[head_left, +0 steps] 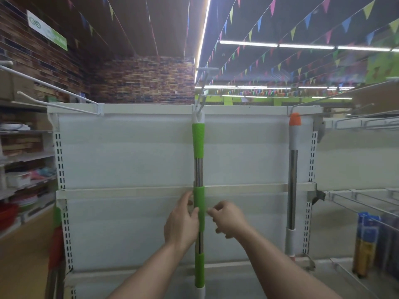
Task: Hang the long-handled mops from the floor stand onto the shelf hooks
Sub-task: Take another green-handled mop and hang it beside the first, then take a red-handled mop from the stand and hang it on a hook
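the green mop (198, 143) hangs upright from the middle hook (202, 104) against the white shelf (129, 152), its top loop on the hook. the left hand (182, 223) grips its green sleeve, thumb in front and fingers behind, while the right hand (228, 219) sits just beside the handle with fingers loosely curled, holding nothing. an orange mop (293, 169) hangs well apart to the right.
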